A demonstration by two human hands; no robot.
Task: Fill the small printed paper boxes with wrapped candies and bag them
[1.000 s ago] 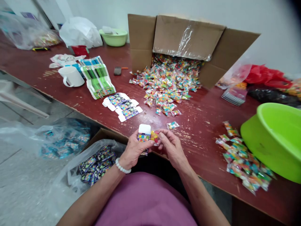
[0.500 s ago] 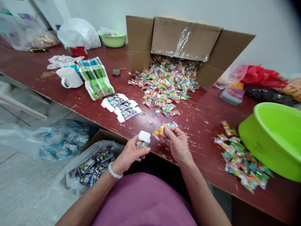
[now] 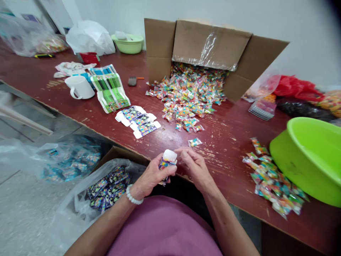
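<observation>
In my left hand (image 3: 156,173) is a small printed carton (image 3: 165,163), held upright between thumb and fingers with its white top flap raised. A bit of yellow shows at the carton's mouth. My right hand (image 3: 195,165) is close beside that mouth, index finger stretched toward the flap and the other fingers curled. No candy packet shows in it; the side under its fingers is hidden. One clear candy packet (image 3: 195,142) lies on the table just beyond. Flat printed carton blanks (image 3: 138,121) lie to the left.
A tipped cardboard box (image 3: 210,44) spills a heap of candy packets (image 3: 186,99) onto the red table (image 3: 226,142). On the right are a green basin (image 3: 295,156) and more packets (image 3: 274,181). Below left, a plastic-lined box holds purple cartons (image 3: 109,188). A white mug (image 3: 81,88) stands left.
My right hand has moved down and left to the carton, and the candy packet it held is out of sight. My left hand has shifted slightly right with the carton.
</observation>
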